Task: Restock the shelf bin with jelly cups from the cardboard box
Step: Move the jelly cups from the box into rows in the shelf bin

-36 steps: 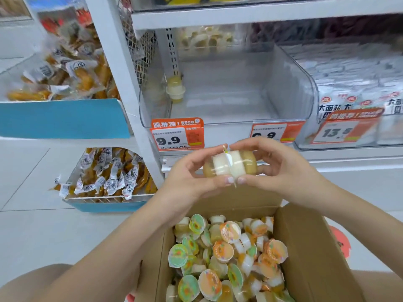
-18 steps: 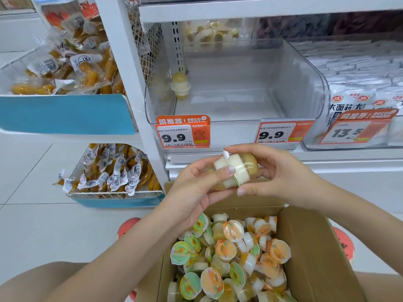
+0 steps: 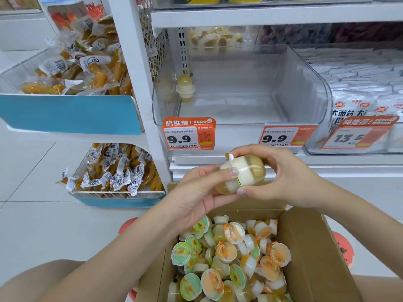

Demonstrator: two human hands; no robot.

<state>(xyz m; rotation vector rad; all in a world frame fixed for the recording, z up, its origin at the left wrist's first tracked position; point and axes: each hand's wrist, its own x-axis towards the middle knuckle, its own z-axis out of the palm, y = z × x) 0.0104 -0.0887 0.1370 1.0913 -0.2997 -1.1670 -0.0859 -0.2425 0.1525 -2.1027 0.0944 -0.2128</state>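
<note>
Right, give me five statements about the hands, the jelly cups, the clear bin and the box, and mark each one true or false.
1. Both hands hold two jelly cups pressed lid to lid. True: the left hand and right hand each grip one end.
2. The clear shelf bin is full of cups. False: only a stacked pair stands at its left wall.
3. The cardboard box holds many loose cups. True.
4. The price tags on the bin's front read 13.5. False: they read 9.9.
5. The held cups are inside the bin. False: they are in front of the shelf, above the box.
</note>
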